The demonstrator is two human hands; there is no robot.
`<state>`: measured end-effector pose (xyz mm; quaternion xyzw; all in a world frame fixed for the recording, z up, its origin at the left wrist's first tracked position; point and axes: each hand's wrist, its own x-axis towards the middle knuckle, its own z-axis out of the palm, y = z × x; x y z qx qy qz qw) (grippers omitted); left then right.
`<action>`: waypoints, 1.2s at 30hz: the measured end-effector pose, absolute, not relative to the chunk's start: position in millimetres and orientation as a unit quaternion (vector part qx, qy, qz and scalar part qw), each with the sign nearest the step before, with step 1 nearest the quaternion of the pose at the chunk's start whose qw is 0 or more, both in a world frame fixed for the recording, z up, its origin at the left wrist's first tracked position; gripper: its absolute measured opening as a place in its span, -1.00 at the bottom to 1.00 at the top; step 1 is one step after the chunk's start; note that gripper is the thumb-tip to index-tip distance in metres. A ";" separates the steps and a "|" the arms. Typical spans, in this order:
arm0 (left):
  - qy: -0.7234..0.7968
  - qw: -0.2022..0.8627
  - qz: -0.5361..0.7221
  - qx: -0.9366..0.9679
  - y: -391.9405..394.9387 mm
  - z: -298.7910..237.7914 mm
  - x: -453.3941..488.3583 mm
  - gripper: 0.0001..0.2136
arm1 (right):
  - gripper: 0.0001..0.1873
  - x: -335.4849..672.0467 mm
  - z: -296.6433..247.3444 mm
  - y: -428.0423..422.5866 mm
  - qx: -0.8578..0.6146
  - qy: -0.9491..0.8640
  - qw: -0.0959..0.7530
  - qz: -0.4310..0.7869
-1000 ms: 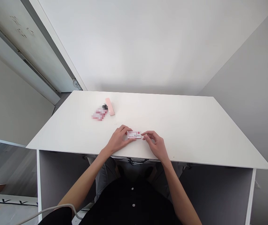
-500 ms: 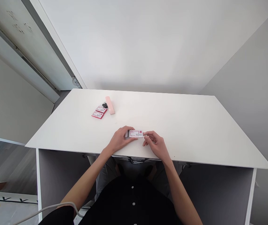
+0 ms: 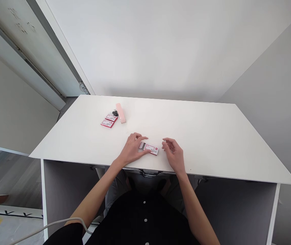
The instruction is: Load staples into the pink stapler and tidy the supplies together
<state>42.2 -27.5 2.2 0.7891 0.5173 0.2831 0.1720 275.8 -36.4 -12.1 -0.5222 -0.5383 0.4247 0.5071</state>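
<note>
Our right hand [image 3: 173, 153] has come off the white-red box [image 3: 151, 148], now skewed on the desk [image 3: 206, 136]; only our left hand [image 3: 132, 148], fingers spread, flanks it; right fingers curled, can't tell if pinching

My left hand [image 3: 132, 148] is covering, with its thumb, part of the near edge of the small red-and-white box [image 3: 151, 149], whose print is coming out too small to read. Something pale is showing at the fingertips of my right hand [image 3: 174, 154], too tiny to identify. At the far left, lettering on the two flat boxes [image 3: 107, 123] is blurring, and the black item [image 3: 115, 113] is looking too small to name. The near picture edge is cutting off my shirt [image 3: 140, 221], right forearm [image 3: 193, 207] and the white cable [image 3: 58, 222].
</note>
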 end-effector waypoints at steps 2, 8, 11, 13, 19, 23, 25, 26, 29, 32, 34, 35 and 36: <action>0.559 0.173 0.291 0.757 -28.3 1.3 41.7 -0.55 | -0.66 276.0 -11.8 -36.7 -0.523 -0.544 0.505 0.419; 0.572 0.222 0.283 0.737 -29.4 -1.0 40.5 -0.66 | -0.69 276.2 -10.6 -37.2 -0.513 -0.584 0.496 0.386; 0.570 0.235 0.288 0.733 -29.6 -0.4 41.7 -0.69 | -0.72 275.1 -8.2 -39.1 -0.505 -0.616 0.488 0.357; 0.562 0.249 0.287 0.734 -30.1 1.2 43.3 -0.69 | -0.76 273.9 -6.0 -41.1 -0.489 -0.651 0.475 0.335; 0.526 0.292 0.263 0.754 -34.0 7.9 51.1 -0.65 | -0.85 270.8 -4.1 -44.9 -0.422 -0.750 0.436 0.265; 0.521 0.305 0.260 0.754 -35.5 9.7 54.1 -0.63 | -0.84 269.2 -6.4 -44.1 -0.420 -0.769 0.425 0.228; 0.514 0.309 0.258 0.757 -36.1 10.1 54.2 -0.63 | -0.84 268.3 -7.3 -43.3 -0.418 -0.776 0.415 0.225; 0.510 0.312 0.257 0.759 -36.4 10.4 54.1 -0.63 | -0.84 267.8 -7.7 -42.9 -0.415 -0.781 0.409 0.223; 0.501 0.317 0.255 0.764 -37.6 11.6 53.7 -0.62 | -0.86 266.7 -8.6 -42.1 -0.411 -0.797 0.386 0.217; 0.501 0.317 0.254 0.764 -38.5 13.1 53.6 -0.62 | -0.83 266.5 -8.8 -42.1 -0.413 -0.801 0.374 0.219; 0.503 0.318 0.252 0.763 -38.5 13.8 53.5 -0.61 | -0.75 267.1 -8.2 -42.7 -0.412 -0.798 0.373 0.232; 0.503 0.319 0.251 0.763 -38.3 14.0 53.4 -0.60 | -0.70 267.7 -7.8 -43.0 -0.410 -0.796 0.373 0.243; 0.502 0.320 0.249 0.764 -38.1 14.1 53.2 -0.60 | -0.66 268.3 -7.4 -43.3 -0.409 -0.793 0.372 0.256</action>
